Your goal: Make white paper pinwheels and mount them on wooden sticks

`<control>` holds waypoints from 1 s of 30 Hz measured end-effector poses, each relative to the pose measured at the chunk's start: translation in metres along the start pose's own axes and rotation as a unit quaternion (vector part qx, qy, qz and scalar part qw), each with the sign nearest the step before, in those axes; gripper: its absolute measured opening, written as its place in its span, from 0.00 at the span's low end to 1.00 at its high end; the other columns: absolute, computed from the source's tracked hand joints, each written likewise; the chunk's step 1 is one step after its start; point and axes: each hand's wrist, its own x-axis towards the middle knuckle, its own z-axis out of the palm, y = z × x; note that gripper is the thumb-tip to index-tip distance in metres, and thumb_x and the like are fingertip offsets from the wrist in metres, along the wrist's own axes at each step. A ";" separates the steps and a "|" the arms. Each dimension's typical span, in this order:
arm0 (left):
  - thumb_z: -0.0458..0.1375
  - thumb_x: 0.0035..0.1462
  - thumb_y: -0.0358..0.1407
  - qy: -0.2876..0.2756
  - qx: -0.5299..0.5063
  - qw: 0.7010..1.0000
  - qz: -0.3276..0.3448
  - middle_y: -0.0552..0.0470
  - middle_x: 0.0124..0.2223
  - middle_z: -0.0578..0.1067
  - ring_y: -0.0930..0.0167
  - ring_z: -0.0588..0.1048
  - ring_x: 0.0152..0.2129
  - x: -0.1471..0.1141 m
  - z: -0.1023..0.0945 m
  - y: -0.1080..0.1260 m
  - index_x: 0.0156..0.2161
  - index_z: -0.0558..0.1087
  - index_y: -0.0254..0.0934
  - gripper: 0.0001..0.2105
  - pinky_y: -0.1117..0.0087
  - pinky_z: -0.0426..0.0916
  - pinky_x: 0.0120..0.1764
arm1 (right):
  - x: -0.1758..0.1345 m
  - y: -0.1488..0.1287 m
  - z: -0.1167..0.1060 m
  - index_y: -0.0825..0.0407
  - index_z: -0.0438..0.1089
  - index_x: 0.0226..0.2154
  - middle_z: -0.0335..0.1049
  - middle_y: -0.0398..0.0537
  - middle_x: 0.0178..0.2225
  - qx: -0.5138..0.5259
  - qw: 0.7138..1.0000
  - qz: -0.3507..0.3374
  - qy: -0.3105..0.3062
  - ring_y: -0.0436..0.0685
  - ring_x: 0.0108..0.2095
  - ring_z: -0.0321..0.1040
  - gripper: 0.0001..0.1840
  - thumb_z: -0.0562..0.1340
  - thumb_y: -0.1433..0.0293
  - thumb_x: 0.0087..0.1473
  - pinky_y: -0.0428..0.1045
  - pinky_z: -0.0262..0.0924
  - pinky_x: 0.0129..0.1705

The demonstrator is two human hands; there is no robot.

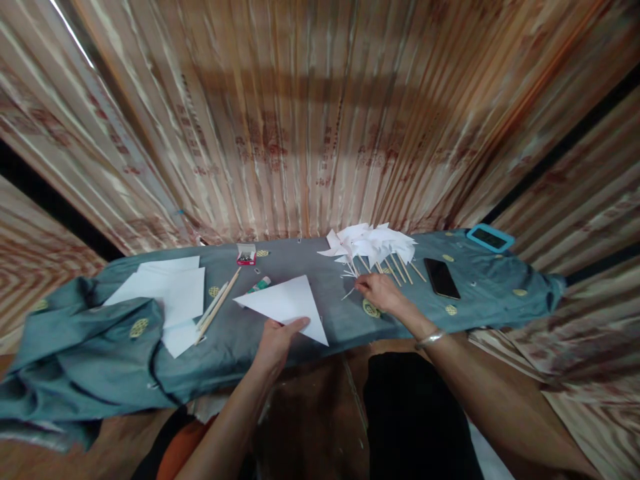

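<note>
My left hand (280,340) grips a white sheet of paper (287,303) folded into a triangle, thumb on top along its lower edge. The sheet is held over the cloth and partly covers a green-and-white glue stick (260,285). Off to the right, the fingers of my right hand (377,291) are pinched together at the end of a thin white paper strip (347,294). Just beyond those fingertips lies a small bunch of similar strips (349,270). Several white paper pinwheels (373,241) on wooden sticks lie overlapped behind my right hand.
A grey-green cloth (320,257) covers the narrow table. White paper sheets (183,293) and wooden sticks (219,305) lie on the left, near a small open red box (246,255). A black phone (441,279) and a blue-framed device (490,238) are on the right. Curtains (310,120) hang behind.
</note>
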 end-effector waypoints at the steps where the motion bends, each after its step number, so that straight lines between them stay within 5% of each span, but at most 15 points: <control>1: 0.72 0.29 0.30 -0.006 0.001 1.000 0.000 0.50 0.31 0.82 0.65 0.79 0.30 -0.001 -0.001 0.000 0.30 0.77 0.35 0.16 0.64 0.72 0.41 | -0.001 -0.012 0.004 0.55 0.76 0.40 0.78 0.54 0.40 0.041 0.999 -0.022 -0.004 0.59 0.43 0.74 0.13 0.57 0.69 0.59 0.48 0.63 0.43; 5: 0.71 0.31 0.31 -0.046 0.008 0.999 0.008 0.49 0.35 0.82 0.62 0.79 0.34 -0.007 -0.001 0.006 0.32 0.77 0.36 0.17 0.62 0.72 0.44 | -0.002 -0.059 0.024 0.52 0.74 0.46 0.79 0.48 0.39 0.222 0.970 -0.090 -0.044 0.52 0.36 0.74 0.20 0.53 0.59 0.62 0.45 0.65 0.35; 9: 0.70 0.32 0.32 -0.060 0.010 0.998 0.008 0.50 0.32 0.82 0.62 0.79 0.32 -0.014 -0.003 0.014 0.33 0.76 0.37 0.16 0.62 0.72 0.42 | -0.005 -0.085 0.037 0.54 0.78 0.33 0.77 0.47 0.29 0.563 0.811 -0.105 -0.120 0.50 0.29 0.70 0.25 0.68 0.49 0.43 0.45 0.63 0.31; 12: 0.70 0.31 0.32 -0.058 0.005 0.998 0.010 0.50 0.31 0.81 0.63 0.79 0.30 -0.015 -0.007 0.018 0.32 0.76 0.36 0.16 0.63 0.73 0.41 | -0.008 -0.092 0.043 0.53 0.78 0.30 0.76 0.43 0.25 0.628 0.761 -0.087 -0.135 0.48 0.26 0.68 0.24 0.74 0.52 0.34 0.44 0.62 0.31; 24: 0.71 0.29 0.30 -0.048 -0.013 0.999 0.000 0.48 0.33 0.82 0.65 0.79 0.31 -0.012 -0.014 0.018 0.35 0.77 0.33 0.20 0.66 0.71 0.41 | -0.003 -0.094 0.058 0.53 0.78 0.28 0.75 0.42 0.22 0.716 0.675 -0.063 -0.165 0.47 0.23 0.67 0.19 0.75 0.58 0.35 0.42 0.62 0.28; 30: 0.70 0.31 0.29 -0.054 0.027 0.998 0.000 0.49 0.31 0.81 0.66 0.78 0.29 -0.004 -0.018 0.006 0.35 0.77 0.32 0.19 0.67 0.71 0.39 | -0.002 -0.093 0.052 0.54 0.79 0.29 0.75 0.43 0.22 0.712 0.678 -0.065 -0.173 0.47 0.23 0.67 0.21 0.75 0.56 0.34 0.41 0.60 0.26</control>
